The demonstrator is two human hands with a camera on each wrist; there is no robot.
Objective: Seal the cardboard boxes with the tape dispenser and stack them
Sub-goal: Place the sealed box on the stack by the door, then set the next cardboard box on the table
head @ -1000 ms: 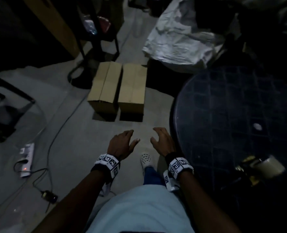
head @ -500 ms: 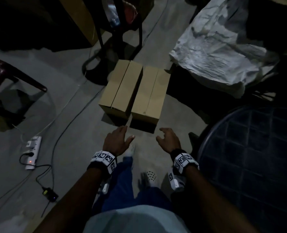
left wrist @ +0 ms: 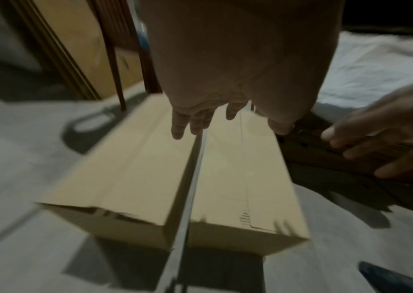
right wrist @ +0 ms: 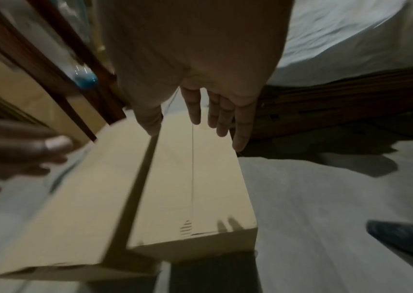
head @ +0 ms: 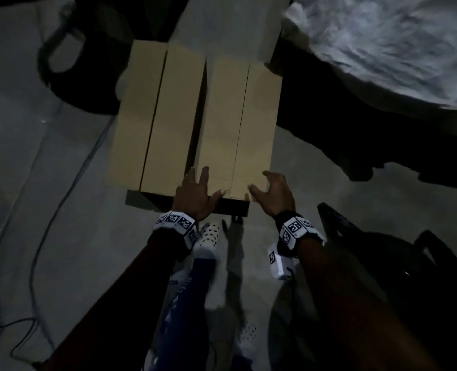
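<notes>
Floor of grey concrete carries 2 cardboard boxes side by side; my left hand and right hand hover released, grip on nothing, above the right box's near end.

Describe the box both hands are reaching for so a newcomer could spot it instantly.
On the grey floor two tan cardboard boxes lie side by side, a dark gap between them. The target is the right box, nearer the crumpled white sheet. Unlike the left box, it has the left hand and right hand over its near end.
</notes>
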